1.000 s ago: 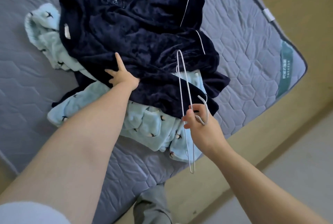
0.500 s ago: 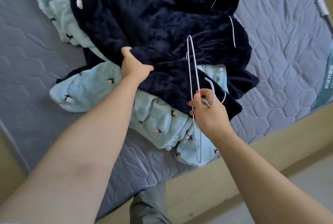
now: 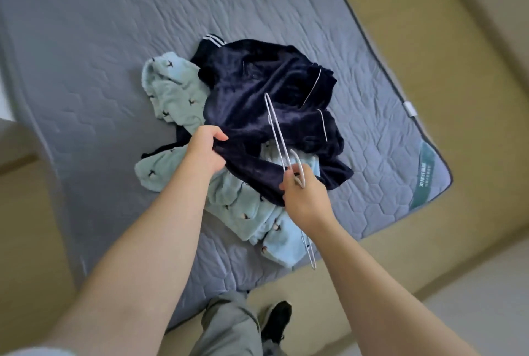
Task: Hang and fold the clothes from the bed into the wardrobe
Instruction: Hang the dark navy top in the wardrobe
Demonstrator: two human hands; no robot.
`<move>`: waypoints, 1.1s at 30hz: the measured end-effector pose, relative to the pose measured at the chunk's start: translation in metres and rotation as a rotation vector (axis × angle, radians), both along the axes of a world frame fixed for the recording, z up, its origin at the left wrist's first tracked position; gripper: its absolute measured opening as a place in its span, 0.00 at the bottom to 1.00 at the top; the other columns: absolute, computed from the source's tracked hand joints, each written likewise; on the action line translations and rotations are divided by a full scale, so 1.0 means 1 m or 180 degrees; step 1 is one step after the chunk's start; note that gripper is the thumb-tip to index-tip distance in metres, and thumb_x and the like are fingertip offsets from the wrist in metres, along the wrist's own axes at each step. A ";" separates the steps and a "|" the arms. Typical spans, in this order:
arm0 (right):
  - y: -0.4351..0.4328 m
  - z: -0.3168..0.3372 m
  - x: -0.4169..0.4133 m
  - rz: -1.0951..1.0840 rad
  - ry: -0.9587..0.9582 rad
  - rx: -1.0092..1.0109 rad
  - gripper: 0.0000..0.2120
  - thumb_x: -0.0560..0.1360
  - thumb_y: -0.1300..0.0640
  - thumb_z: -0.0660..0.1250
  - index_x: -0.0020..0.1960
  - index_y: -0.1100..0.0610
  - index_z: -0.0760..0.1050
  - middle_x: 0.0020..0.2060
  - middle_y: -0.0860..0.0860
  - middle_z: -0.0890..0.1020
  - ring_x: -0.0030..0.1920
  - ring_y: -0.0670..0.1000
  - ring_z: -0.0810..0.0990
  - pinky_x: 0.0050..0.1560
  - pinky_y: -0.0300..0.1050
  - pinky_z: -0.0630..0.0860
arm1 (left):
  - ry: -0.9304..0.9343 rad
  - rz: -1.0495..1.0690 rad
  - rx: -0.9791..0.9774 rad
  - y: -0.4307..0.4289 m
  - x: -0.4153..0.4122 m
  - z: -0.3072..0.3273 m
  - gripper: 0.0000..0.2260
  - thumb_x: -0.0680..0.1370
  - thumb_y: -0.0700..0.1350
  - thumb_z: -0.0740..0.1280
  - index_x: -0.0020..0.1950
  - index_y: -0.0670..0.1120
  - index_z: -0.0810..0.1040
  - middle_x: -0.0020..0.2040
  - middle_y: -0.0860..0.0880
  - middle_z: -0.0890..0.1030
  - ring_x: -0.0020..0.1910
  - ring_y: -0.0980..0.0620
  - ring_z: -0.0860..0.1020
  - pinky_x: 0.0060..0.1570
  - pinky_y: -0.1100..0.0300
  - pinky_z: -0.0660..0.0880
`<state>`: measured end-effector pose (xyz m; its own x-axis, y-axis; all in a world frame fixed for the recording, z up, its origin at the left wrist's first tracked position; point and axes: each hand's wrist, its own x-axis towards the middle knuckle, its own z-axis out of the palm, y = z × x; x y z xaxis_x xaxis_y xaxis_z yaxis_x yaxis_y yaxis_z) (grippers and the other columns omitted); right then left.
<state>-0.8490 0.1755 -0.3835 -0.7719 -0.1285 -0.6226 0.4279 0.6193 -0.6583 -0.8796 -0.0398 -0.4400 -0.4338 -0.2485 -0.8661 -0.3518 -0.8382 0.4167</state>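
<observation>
While the left hand (image 3: 204, 149) grips a fold of the dark blue top (image 3: 257, 103), with the thumb over the cloth and the fingers curled under it, the right hand (image 3: 306, 198) pinches a white hanger (image 3: 276, 129) close to its hook. Both hands are closed tight on what they hold.

The hanger is thin and stiff, like wire. It is seen from its edge, so it looks like a long narrow loop. Its far end sits over the blue top and its near end pokes out past the right wrist.

The blue top is soft and fuzzy, with thin white trim. It lies crumpled on top of the light blue fleece (image 3: 171, 92), which is fluffy and has small dark shapes on it. The pile sits on the grey bed (image 3: 114, 26), toward its near right corner. The bed cover is quilted in six-sided shapes.

There is one hanger and one dark blue top. I cannot tell if the light blue fleece is one piece or two.
</observation>
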 end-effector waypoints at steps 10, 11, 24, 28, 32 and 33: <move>0.011 0.123 0.030 0.0571 0.0507 -0.0117 0.12 0.81 0.46 0.52 0.55 0.50 0.70 0.45 0.50 0.81 0.43 0.54 0.81 0.48 0.58 0.79 | -0.0209 -0.0779 -0.0333 0.039 0.089 0.126 0.07 0.69 0.38 0.70 0.46 0.41 0.84 0.45 0.41 0.85 0.41 0.40 0.84 0.41 0.50 0.80; 0.012 0.130 0.034 0.0654 0.0586 -0.0153 0.12 0.81 0.46 0.52 0.54 0.51 0.70 0.44 0.51 0.81 0.42 0.54 0.79 0.48 0.59 0.78 | -0.0162 -0.0792 -0.0631 0.040 0.100 0.136 0.12 0.66 0.34 0.68 0.48 0.39 0.82 0.46 0.39 0.83 0.41 0.40 0.82 0.42 0.49 0.79; 0.001 0.204 0.107 0.1062 0.1125 -0.1033 0.09 0.78 0.51 0.58 0.39 0.47 0.68 0.30 0.43 0.75 0.30 0.42 0.72 0.30 0.39 0.66 | 0.0670 0.0205 -0.2543 0.052 0.245 0.316 0.15 0.61 0.29 0.65 0.32 0.48 0.69 0.31 0.46 0.68 0.33 0.48 0.68 0.34 0.58 0.65; -0.015 0.224 0.129 0.1161 0.1082 -0.1369 0.02 0.73 0.56 0.65 0.43 0.50 0.72 0.31 0.44 0.78 0.31 0.45 0.75 0.32 0.40 0.69 | 0.0715 -0.0213 -0.3055 0.040 0.284 0.355 0.22 0.67 0.22 0.57 0.43 0.48 0.75 0.36 0.46 0.71 0.33 0.48 0.70 0.32 0.60 0.68; -0.037 0.241 0.159 0.1641 0.0827 -0.1719 0.13 0.67 0.63 0.67 0.47 0.48 0.71 0.40 0.48 0.81 0.32 0.47 0.76 0.32 0.41 0.73 | 0.0863 -0.1025 -0.3548 0.040 0.317 0.395 0.21 0.61 0.28 0.59 0.42 0.50 0.81 0.34 0.45 0.75 0.35 0.49 0.72 0.37 0.58 0.69; -0.043 0.245 0.168 0.1852 0.0744 -0.1818 0.16 0.67 0.64 0.67 0.48 0.47 0.70 0.46 0.50 0.82 0.36 0.47 0.78 0.36 0.42 0.75 | 0.0933 -0.1112 -0.3615 0.041 0.326 0.405 0.21 0.58 0.31 0.58 0.40 0.50 0.81 0.33 0.48 0.77 0.34 0.50 0.73 0.36 0.60 0.69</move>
